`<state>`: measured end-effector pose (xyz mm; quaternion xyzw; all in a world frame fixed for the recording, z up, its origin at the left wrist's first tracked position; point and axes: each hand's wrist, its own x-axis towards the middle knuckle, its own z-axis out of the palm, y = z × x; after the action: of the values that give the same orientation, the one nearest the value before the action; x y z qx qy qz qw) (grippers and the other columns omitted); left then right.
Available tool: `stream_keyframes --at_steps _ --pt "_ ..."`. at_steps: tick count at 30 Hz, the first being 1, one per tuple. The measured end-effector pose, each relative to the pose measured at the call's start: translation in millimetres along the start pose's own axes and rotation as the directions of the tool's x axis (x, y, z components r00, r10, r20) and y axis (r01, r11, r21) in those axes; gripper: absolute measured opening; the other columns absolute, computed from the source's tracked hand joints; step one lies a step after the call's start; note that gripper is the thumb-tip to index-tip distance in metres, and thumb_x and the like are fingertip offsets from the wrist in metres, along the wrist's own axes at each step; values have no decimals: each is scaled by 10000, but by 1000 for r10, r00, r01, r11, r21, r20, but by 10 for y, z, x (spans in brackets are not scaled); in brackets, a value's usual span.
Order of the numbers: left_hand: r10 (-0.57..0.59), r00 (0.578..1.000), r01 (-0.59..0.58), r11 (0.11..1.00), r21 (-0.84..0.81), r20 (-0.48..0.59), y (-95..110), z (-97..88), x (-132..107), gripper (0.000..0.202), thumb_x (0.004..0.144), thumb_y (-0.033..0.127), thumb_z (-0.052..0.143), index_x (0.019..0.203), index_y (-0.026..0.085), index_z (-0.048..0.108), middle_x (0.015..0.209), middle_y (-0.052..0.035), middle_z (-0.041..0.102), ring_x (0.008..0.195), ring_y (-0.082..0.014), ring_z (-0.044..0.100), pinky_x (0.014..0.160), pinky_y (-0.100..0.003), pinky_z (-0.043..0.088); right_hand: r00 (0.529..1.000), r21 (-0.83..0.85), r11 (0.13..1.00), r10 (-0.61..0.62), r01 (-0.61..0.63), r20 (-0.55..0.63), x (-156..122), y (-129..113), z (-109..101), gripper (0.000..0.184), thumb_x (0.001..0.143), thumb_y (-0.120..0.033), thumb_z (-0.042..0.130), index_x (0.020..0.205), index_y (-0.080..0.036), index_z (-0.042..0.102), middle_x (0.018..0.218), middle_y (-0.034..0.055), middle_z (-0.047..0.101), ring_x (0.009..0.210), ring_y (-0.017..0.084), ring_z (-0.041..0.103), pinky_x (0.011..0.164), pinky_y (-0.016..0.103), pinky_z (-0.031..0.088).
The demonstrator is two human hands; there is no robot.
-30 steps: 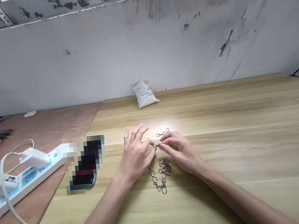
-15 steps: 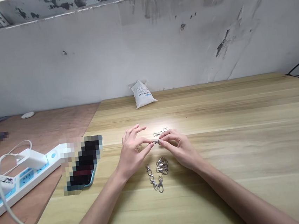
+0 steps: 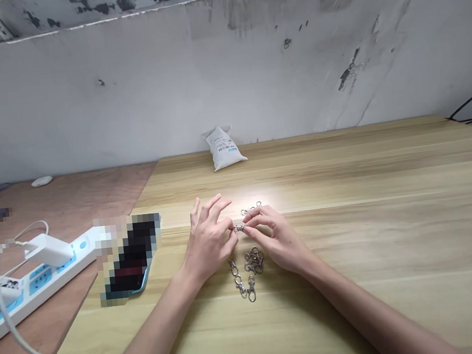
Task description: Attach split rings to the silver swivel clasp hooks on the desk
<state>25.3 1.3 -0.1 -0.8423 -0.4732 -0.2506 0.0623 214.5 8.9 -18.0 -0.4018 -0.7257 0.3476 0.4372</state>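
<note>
"Left hand (image 3: 208,235) and right hand (image 3: 281,236) have shifted slightly leftward since the earlier frame, with the small silver metal clasp (image 3: 239,228) between them; the left's spare fingers have fanned out."

"What lies nearest?"

"One silver metal clasp with an oval loop (image 3: 252,296), beside a short line of silver metal clasps (image 3: 238,280); whether linked cannot be told. Beyond sits a compact heap of similar clasps (image 3: 254,261), probably kept close for easy reach. Toward the pale wooden table's (image 3: 389,212) left edge rests a blurred dark slab with a light blue rim (image 3: 147,272)."

"And the grip?"

"Left thumb and index finger pinch one end, the others spread, presumably to keep clear. Right thumb touches the other end, fingers bent above; whether they pinch cannot be told. Support at both ends likely steadies so small a piece."

"Farther off?"

"More silver clasps (image 3: 248,210) by the right fingertips; at the far edge, a white plastic pouch with printed label (image 3: 225,150)."
</note>
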Motion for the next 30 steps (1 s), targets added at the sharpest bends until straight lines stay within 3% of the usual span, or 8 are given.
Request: stream_keyframes --at_steps 4,10,13,18,22,26,30 --pt "-7 1000 7 1000 8 -5 -15 -10 0 144 870 218 557 760 218 648 1356 -45 575 1371 -282 404 1179 -616 173 1000 -32 999 -5 5 -18 -1 15 -9 174 903 -323 597 785 -231 687 964 62 644 996 228 577 943 453 461" --pt "-43 999 45 988 -150 10 -38 11 10 171 908 260 577 1028 279 698 1377 -37 555 1368 -267 397 1148 -588 276 996 194 977 83 -85 19 4 110 -64 204 879 -400 624 831 -226 719 1014 78 631 1047 225 587 865 384 529" --pt "-50 999 51 974 -221 13 -45 24 12 152 912 227 573 957 271 712 1365 -30 563 1371 -263 390 1143 -587 286 996 217 972 88 -93 33 8 128 -82 205 873 -406 635 829 -227 724 1000 72 644 1024 214 594 891 393 513" --pt "-76 993 50 958 -284 -85 -72 20 19 76 880 216 625 848 225 693 1312 -58 588 1354 -277 408 1113 -586 337 992 176 977 107 -118 68 17 103 -95 196 868 -394 645 792 -235 730 989 69 654 1017 224 580 893 422 488" --pt "-9 993 -14 982 -191 -121 -65 25 27 95 912 222 595 863 207 675 1303 -82 588 1366 -278 405 1131 -614 299 994 126 987 99 -105 55 13 102 -95 195 866 -383 644 773 -232 725 962 71 656 994 229 576 916 452 464" --pt "132 988 -132 991 2 -76 -24 65 23 139 926 193 568 815 185 652 1317 -89 590 1370 -287 413 1159 -649 217 999 19 999 49 -49 4 -3 97 -82 173 876 -329 627 760 -230 707 932 68 654 974 236 564 883 456 472" --pt "122 991 -120 992 46 -48 -11 61 20 152 936 217 553 827 183 653 1349 -100 567 1376 -285 407 1167 -632 215 1000 -60 998 -1 0 -14 -9 66 -86 172 895 -294 603 765 -231 696 926 64 659 962 230 564 886 449 466"
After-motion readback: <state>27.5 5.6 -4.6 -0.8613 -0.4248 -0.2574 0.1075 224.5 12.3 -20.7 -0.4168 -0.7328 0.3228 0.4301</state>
